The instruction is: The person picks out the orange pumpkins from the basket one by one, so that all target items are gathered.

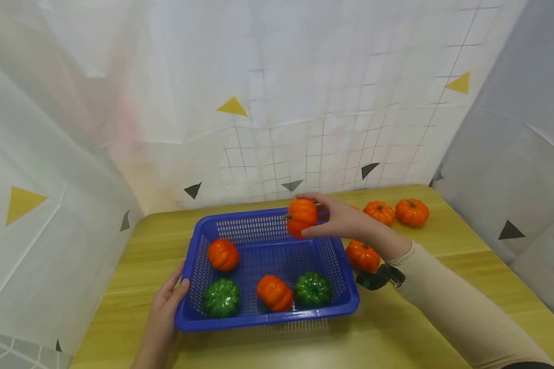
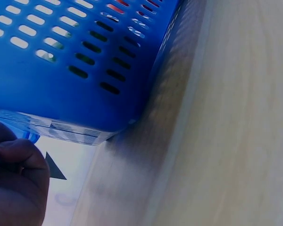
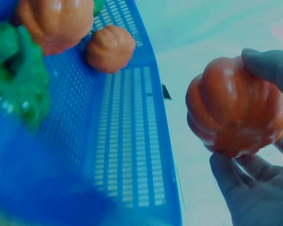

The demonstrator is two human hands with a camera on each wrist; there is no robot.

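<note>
My right hand [image 1: 343, 219] grips a small orange pumpkin [image 1: 302, 218] between thumb and fingers, its stem pointing left. It hangs over the back right part of a blue plastic basket [image 1: 258, 321]; the right wrist view shows the ribbed pumpkin [image 3: 233, 106] close up. My left hand [image 1: 165, 302] holds the basket's left rim, thumb at the edge; some of its fingers are hidden. Inside the basket lie an orange pumpkin [image 1: 223, 254] at the left, another orange pumpkin [image 1: 275, 293] near the front, a green pumpkin [image 1: 221, 298] at front left and a second green pumpkin [image 1: 313, 289] at front right.
Right of the basket, an orange pumpkin [image 1: 362, 255] lies close beside the wrist. Farther back are two more, one speckled pumpkin [image 1: 379, 212] and one at the right [image 1: 412, 212]; another is mostly hidden behind the hand. White sheeting [image 1: 295, 148] encloses the wooden table [image 1: 448, 246].
</note>
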